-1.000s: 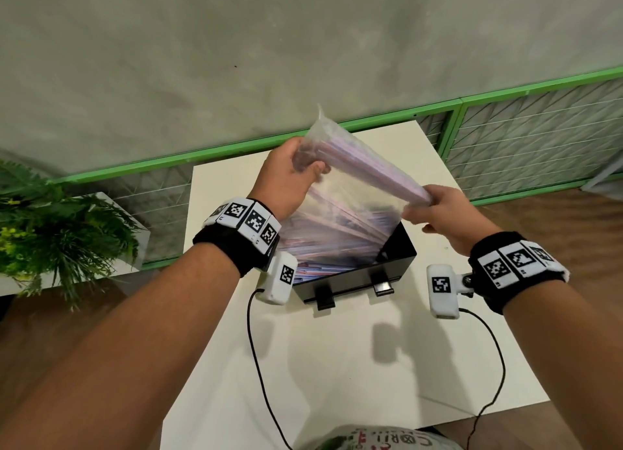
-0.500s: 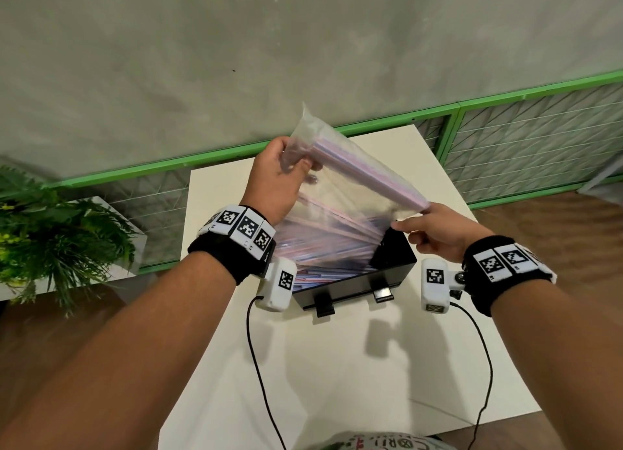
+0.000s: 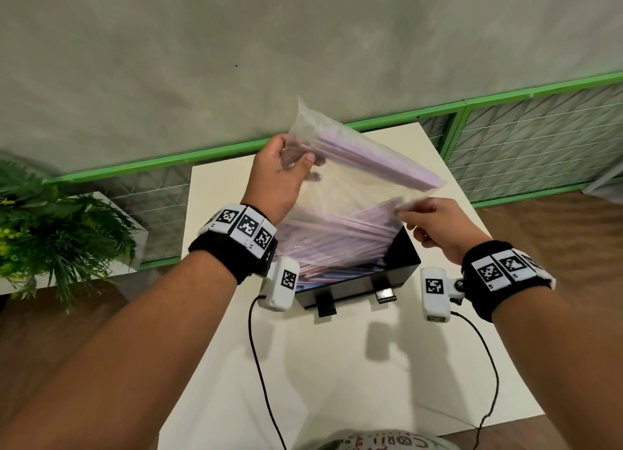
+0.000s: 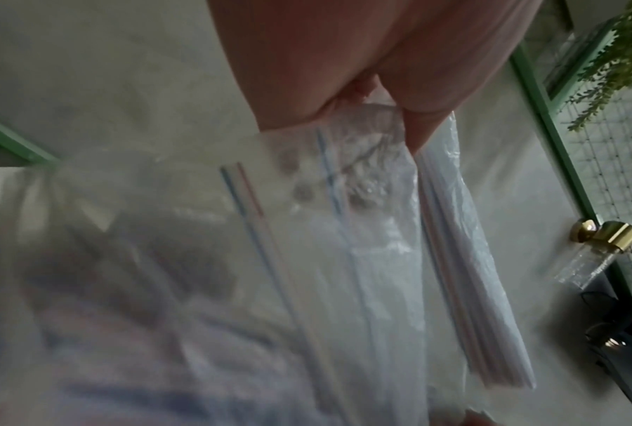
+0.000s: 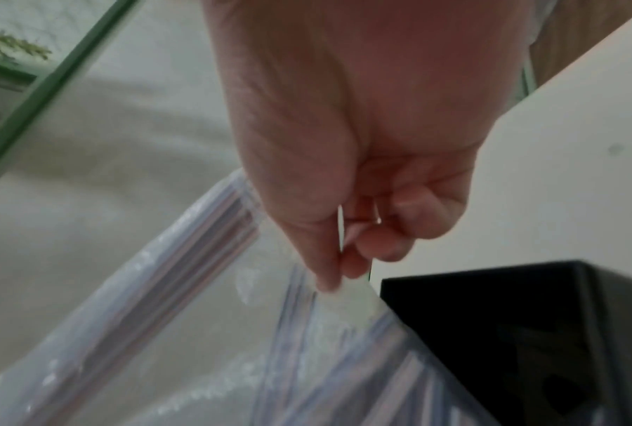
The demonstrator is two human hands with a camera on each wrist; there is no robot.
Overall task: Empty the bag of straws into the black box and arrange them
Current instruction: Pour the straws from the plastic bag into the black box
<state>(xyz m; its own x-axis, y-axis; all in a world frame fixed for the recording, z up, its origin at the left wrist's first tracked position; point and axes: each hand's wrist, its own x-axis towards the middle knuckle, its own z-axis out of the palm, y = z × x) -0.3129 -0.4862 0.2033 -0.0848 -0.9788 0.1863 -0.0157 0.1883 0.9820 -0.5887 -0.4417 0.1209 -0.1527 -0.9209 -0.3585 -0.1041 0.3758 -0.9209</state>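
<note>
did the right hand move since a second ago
Yes. The right hand shifted left, toward the open top of the black box, and now pinches the bag's lower corner just above the box's right wall.

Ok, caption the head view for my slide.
Both hands, left hand and right hand, tip a clear bag of straws into the black box.

Partial printed lettering is showing on a piece of clothing [image 3: 377, 442] at the bottom edge of the head view, just below the near edge of the table [image 3: 337, 365]. It is appearing upside down, reading roughly "CORIL"; the remaining characters are too small and cut off to read. Wristbands [image 3: 242, 226] are carrying square black-and-white coded markers only, no letters.
</note>
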